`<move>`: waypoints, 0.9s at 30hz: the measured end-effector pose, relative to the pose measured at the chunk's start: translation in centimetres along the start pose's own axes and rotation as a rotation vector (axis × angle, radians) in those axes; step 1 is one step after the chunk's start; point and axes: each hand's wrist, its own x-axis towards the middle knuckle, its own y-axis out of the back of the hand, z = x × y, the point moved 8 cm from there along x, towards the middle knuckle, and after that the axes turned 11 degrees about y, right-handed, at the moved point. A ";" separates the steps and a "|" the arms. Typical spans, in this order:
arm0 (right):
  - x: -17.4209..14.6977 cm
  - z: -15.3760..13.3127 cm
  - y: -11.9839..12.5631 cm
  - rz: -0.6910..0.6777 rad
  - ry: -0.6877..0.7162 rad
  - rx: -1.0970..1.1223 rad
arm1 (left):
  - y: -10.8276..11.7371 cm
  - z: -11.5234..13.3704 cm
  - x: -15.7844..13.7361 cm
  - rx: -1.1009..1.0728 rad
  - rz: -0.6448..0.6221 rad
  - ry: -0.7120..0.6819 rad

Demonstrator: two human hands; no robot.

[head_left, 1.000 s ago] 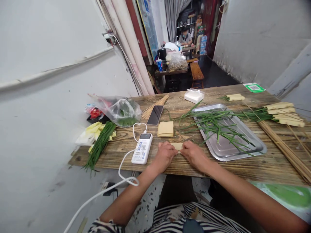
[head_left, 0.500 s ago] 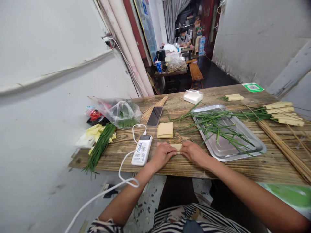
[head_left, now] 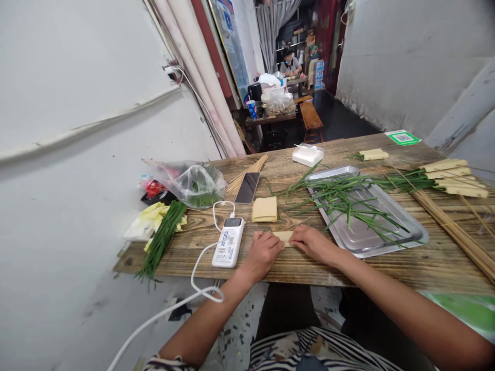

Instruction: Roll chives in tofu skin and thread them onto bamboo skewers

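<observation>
A rolled tofu sheet [head_left: 283,237] lies across the wooden table near its front edge. My left hand [head_left: 264,253] closes over the roll's left end, and my right hand [head_left: 310,241] pinches its right end. What is inside the roll is hidden. Just beyond my hands sits a stack of square tofu sheets [head_left: 264,208]. To the right, a metal tray [head_left: 350,246] holds loose green chives [head_left: 351,198]. Finished rolls with chives on skewers [head_left: 450,175] lie at the far right.
Left of my hands are a white power bank [head_left: 228,243] with a cable, a phone [head_left: 247,187], a chive bundle [head_left: 162,239] and a plastic bag [head_left: 197,183]. Bamboo sticks [head_left: 456,234] lie at right. A white box [head_left: 308,154] stands at the back. Another person [head_left: 290,63] sits far off.
My left hand has shifted slightly and now lies flatter over the roll's left end. My right hand stays on the other end. The view has moved a little.
</observation>
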 end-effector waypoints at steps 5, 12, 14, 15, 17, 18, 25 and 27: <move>-0.3 -1.7 -0.2 -0.005 0.013 -0.342 | 0.0 0.2 0.3 0.013 -0.052 0.002; -1.1 -4.8 -0.9 0.102 0.107 -0.645 | 0.4 -0.1 1.3 -0.025 -0.060 0.057; -0.9 -4.4 -1.0 0.089 0.094 -0.635 | 0.5 -0.3 1.5 -0.045 -0.064 0.078; -0.8 -4.1 -1.0 0.078 0.089 -0.628 | 0.5 -0.4 1.5 -0.057 -0.055 0.090; -0.6 -3.8 -1.0 0.052 0.083 -0.616 | 0.7 -0.6 1.3 -0.078 -0.017 0.115; -0.6 -3.7 -1.0 0.040 0.081 -0.611 | 0.8 -0.7 1.1 -0.086 0.009 0.118; -0.5 -3.3 -1.0 0.010 0.069 -0.600 | 0.9 -0.7 0.4 -0.075 0.035 0.074; -0.4 -3.5 -1.0 0.020 0.084 -0.629 | 0.8 -0.9 0.8 -0.076 -0.016 0.088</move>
